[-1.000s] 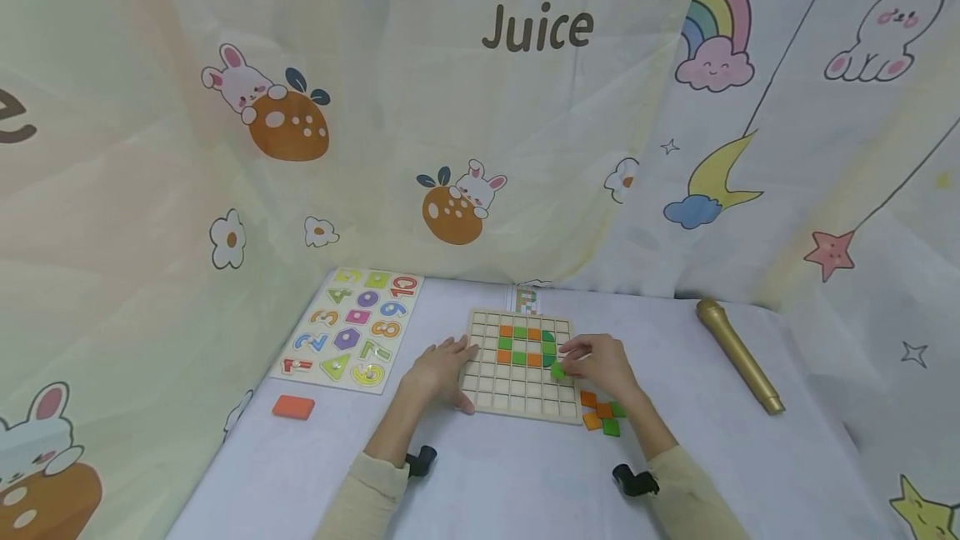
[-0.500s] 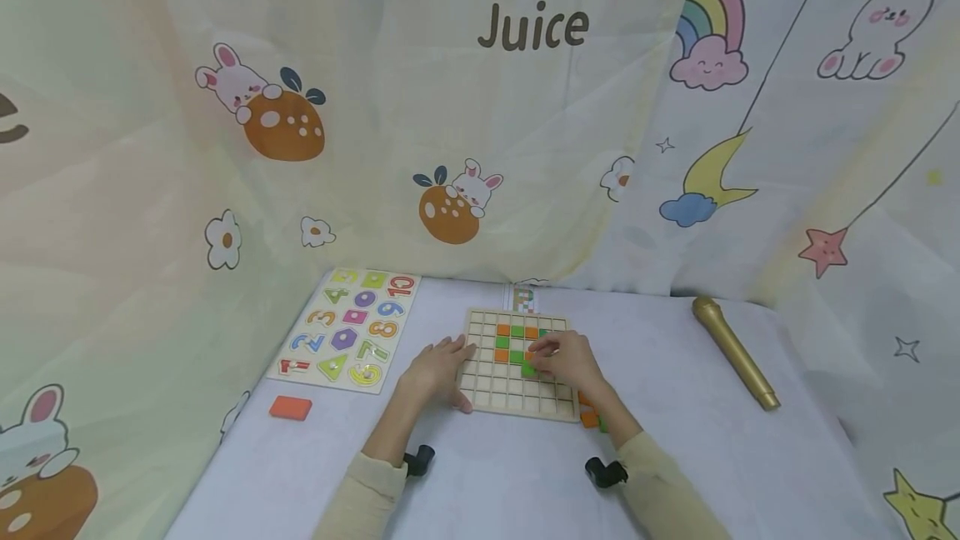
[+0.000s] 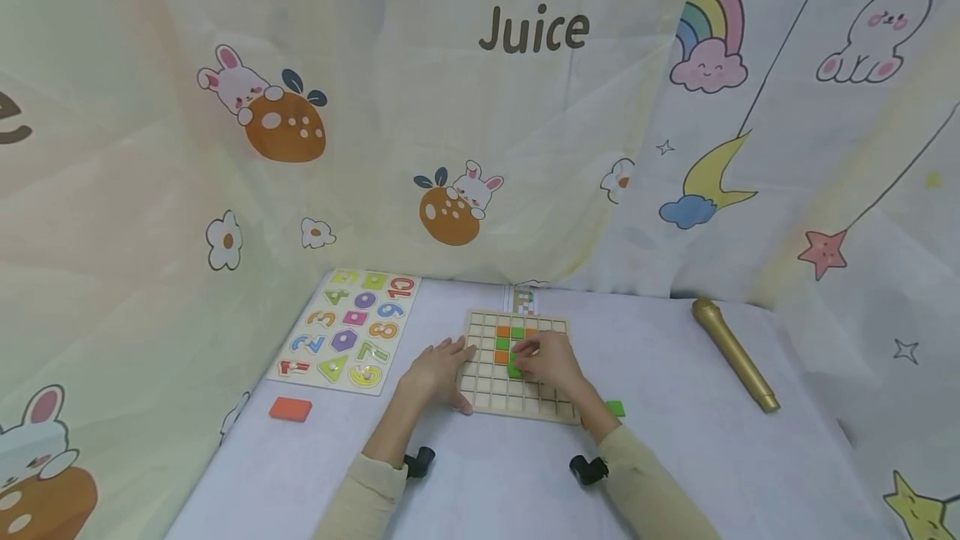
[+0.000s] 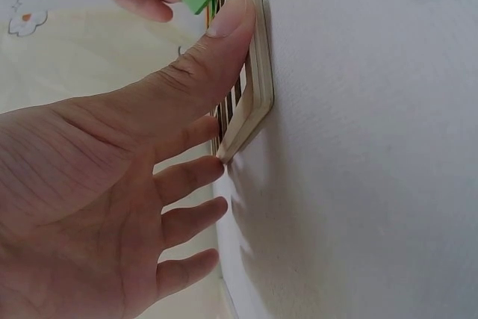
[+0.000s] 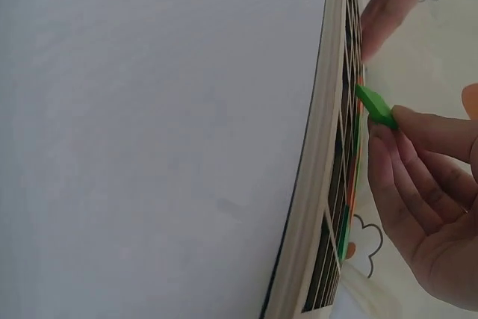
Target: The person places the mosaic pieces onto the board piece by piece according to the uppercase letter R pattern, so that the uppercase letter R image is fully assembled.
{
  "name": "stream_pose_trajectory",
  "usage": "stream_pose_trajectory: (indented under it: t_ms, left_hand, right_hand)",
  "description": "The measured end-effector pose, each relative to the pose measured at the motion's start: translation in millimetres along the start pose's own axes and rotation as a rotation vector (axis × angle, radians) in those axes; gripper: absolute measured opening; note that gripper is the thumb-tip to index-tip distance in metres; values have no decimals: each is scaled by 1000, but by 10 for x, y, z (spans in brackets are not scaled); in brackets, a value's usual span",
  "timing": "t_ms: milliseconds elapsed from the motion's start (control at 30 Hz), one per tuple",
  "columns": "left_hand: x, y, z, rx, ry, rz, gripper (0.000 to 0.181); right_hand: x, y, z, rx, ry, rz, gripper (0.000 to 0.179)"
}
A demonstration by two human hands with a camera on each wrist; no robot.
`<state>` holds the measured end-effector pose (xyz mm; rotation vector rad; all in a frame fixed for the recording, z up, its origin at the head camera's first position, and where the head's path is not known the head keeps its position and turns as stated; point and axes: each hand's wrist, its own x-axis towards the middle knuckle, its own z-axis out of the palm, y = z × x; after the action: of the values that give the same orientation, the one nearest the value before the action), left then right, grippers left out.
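A wooden grid board (image 3: 491, 390) lies on the white table, with orange tiles (image 3: 502, 357) and green tiles (image 3: 502, 343) set in some of its squares. My left hand (image 3: 433, 375) rests at the board's left side, fingers spread, with the thumb (image 4: 224, 31) along the front edge. Between thumb and fingers, my right hand (image 3: 553, 362) pinches a green square tile (image 5: 376, 107), tilted, close over the board's middle. Part of the tile pattern is hidden behind the right hand in the head view.
Loose tiles (image 3: 616, 408) lie by the board's front right corner, partly behind the right forearm. A number-and-shape puzzle board (image 3: 337, 332) and an orange block (image 3: 290, 409) are on the left. A gold microphone (image 3: 737, 354) lies right; a pattern card (image 3: 523, 300) is behind the board.
My right hand has moved left across the board with the green tile, from its right side to the middle. My left hand has stayed at the left edge.
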<state>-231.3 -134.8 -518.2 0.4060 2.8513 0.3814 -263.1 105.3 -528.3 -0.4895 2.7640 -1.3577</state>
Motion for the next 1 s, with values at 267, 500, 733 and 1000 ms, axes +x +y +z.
stream_pose_trajectory:
  t_ms: [267, 500, 733, 1000]
  left_hand:
    - [-7, 5, -11, 4, -7, -2, 112]
    - [-16, -1, -22, 2, -11, 5, 111]
    - [-24, 16, -28, -10, 2, 12, 111]
    - [-6, -1, 5, 7, 5, 3, 111]
  right_hand:
    - [42, 14, 80, -4, 38, -35, 13]
    - [67, -1, 187, -11, 5, -45, 12]
    - [111, -22, 243, -90, -2, -11, 11]
    - [120, -19, 250, -120, -16, -28, 12]
